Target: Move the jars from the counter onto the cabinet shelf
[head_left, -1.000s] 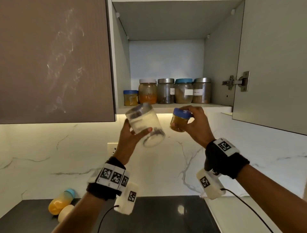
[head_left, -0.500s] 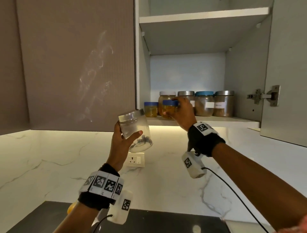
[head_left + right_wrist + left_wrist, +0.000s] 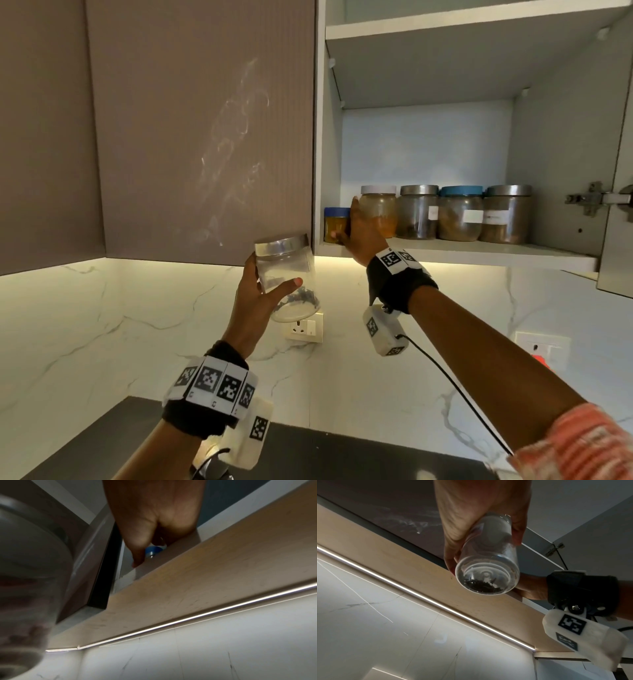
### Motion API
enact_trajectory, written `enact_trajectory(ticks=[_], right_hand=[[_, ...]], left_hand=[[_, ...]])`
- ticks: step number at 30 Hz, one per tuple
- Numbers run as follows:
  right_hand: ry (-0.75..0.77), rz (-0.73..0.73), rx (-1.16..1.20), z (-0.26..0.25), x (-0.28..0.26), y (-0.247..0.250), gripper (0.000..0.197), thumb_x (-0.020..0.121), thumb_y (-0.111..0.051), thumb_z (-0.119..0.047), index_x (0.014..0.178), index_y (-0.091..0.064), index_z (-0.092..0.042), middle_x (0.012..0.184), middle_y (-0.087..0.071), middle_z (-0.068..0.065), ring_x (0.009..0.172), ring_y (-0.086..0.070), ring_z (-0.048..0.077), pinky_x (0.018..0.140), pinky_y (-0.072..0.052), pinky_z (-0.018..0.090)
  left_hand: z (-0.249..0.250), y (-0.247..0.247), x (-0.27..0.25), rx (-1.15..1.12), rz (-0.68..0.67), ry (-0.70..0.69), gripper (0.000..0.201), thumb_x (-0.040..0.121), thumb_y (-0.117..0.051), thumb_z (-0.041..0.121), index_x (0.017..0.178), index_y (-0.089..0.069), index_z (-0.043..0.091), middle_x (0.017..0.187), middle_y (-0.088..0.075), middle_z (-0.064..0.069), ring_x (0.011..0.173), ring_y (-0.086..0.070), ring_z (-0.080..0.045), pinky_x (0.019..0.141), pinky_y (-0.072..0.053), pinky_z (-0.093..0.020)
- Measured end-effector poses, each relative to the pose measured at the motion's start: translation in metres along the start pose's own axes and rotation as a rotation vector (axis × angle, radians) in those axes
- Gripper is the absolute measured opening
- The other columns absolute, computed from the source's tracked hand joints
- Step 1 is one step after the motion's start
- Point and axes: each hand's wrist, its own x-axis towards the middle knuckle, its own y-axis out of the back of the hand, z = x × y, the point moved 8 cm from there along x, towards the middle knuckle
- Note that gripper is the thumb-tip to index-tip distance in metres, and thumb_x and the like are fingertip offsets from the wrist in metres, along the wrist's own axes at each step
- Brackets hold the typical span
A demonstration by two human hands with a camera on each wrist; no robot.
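Observation:
My left hand (image 3: 274, 274) grips a clear jar (image 3: 289, 263) with a steel lid just below the cabinet, nearly upright. Dark bits lie in the clear jar's base (image 3: 488, 580), with my left hand (image 3: 484, 549) wrapped round it. My right hand (image 3: 349, 222) reaches onto the cabinet shelf (image 3: 479, 251) at its left end and grips a small blue-lidded amber jar (image 3: 335, 222), thumb across its front. The wrist view shows the blue lid (image 3: 155, 549) between thumb and fingers of the right hand (image 3: 153, 553). Whether another small jar stands behind is hidden.
Several larger jars (image 3: 460, 214) stand in a row at the back of the shelf. A closed brown door (image 3: 205, 137) is to the left, an open door with hinge (image 3: 596, 198) to the right. Wall sockets (image 3: 305, 329) and the dark counter (image 3: 342, 455) lie below.
My right hand has carried the small blue-lidded jar up and onto the shelf's left end. My left hand has straightened the clear jar and lifted it closer to the cabinet.

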Motion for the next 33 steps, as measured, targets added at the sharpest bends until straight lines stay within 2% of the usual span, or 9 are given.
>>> enact_trajectory(ticks=[4,8,12,14,18,22,26,30,33], right_hand=[[0.12,0.004,0.159,-0.012,-0.01,0.013,0.068,0.092,-0.053,-0.024,0.146,-0.017,-0.003,0.137,-0.041,0.025,0.121,-0.047,0.036,0.104,-0.042,0.047],[0.204,0.052,0.539,-0.024,-0.04,0.045,0.047,0.089,-0.059,-0.012,0.133,-0.045,-0.007,0.129,-0.052,0.016,0.111,-0.051,0.016,0.086,-0.051,0.018],[0.247,-0.208,0.463,-0.04,-0.07,0.053,0.051,0.084,-0.064,-0.012,0.133,-0.047,-0.012,0.109,-0.056,-0.003,0.101,-0.054,0.01,0.079,-0.048,0.01],[0.25,-0.208,0.351,-0.037,-0.079,0.064,0.054,0.082,-0.067,-0.013,0.132,-0.047,-0.014,0.109,-0.052,-0.004,0.093,-0.054,0.004,0.071,-0.049,0.005],[0.195,-0.058,0.349,-0.015,-0.087,0.106,0.054,0.078,-0.071,-0.012,0.128,-0.052,-0.012,0.101,-0.055,-0.009,0.089,-0.059,0.009,0.072,-0.054,0.018],[0.142,0.092,0.362,0.007,-0.087,0.156,0.054,0.077,-0.073,-0.013,0.127,-0.053,-0.013,0.12,-0.059,0.009,0.101,-0.061,0.023,0.071,-0.058,0.022],[0.065,0.27,0.297,0.039,-0.081,0.206,0.056,0.074,-0.076,-0.018,0.125,-0.055,-0.013,0.122,-0.059,0.013,0.104,-0.06,0.023,0.072,-0.057,0.027],[-0.043,0.395,0.092,0.077,-0.074,0.234,0.061,0.073,-0.077,-0.019,0.127,-0.053,-0.009,0.125,-0.06,0.012,0.113,-0.058,0.025,0.091,-0.048,0.027],[-0.124,0.376,-0.072,0.102,-0.065,0.239,0.061,0.077,-0.073,-0.015,0.131,-0.047,-0.006,0.13,-0.057,0.016,0.117,-0.056,0.028,0.091,-0.041,0.025]], left_hand=[[0.003,-0.006,0.002,0.004,-0.036,-0.005,0.06,0.079,-0.066,0.018,0.13,-0.035,0.021,0.126,-0.048,0.0,0.122,-0.046,-0.025,0.103,-0.041,-0.049],[0.011,-0.026,0.003,-0.007,-0.079,0.005,0.068,0.072,-0.072,0.027,0.129,-0.036,0.023,0.123,-0.05,0.001,0.118,-0.048,-0.024,0.102,-0.041,-0.051],[0.019,-0.054,0.006,-0.048,-0.134,-0.022,0.061,0.074,-0.07,0.021,0.127,-0.04,0.024,0.122,-0.054,0.001,0.116,-0.052,-0.02,0.101,-0.043,-0.051],[0.023,-0.073,0.007,-0.087,-0.181,-0.035,0.06,0.076,-0.068,0.017,0.128,-0.04,0.021,0.119,-0.056,0.003,0.111,-0.055,-0.015,0.101,-0.044,-0.048],[0.036,-0.113,0.01,-0.142,-0.302,-0.09,0.058,0.072,-0.072,0.025,0.123,-0.044,0.028,0.115,-0.059,0.009,0.109,-0.056,-0.008,0.099,-0.046,-0.038],[0.045,-0.146,0.019,-0.243,-0.438,-0.091,0.034,0.085,-0.057,0.024,0.113,-0.044,0.038,0.114,-0.058,0.013,0.103,-0.059,0.003,0.086,-0.049,-0.017],[0.038,-0.158,0.039,0.063,-0.356,-0.2,0.037,0.088,-0.054,0.024,0.123,-0.05,0.01,0.126,-0.055,-0.009,0.117,-0.051,-0.02,0.094,-0.04,-0.025],[0.012,-0.171,0.046,0.317,-0.42,-0.256,0.028,0.088,-0.055,0.018,0.113,-0.057,0.005,0.12,-0.059,-0.013,0.106,-0.054,-0.017,0.084,-0.039,-0.012],[0.005,-0.168,0.051,0.321,-0.384,-0.308,0.024,0.088,-0.055,0.015,0.109,-0.061,0.005,0.119,-0.062,-0.014,0.11,-0.056,-0.023,0.097,-0.042,-0.029]])
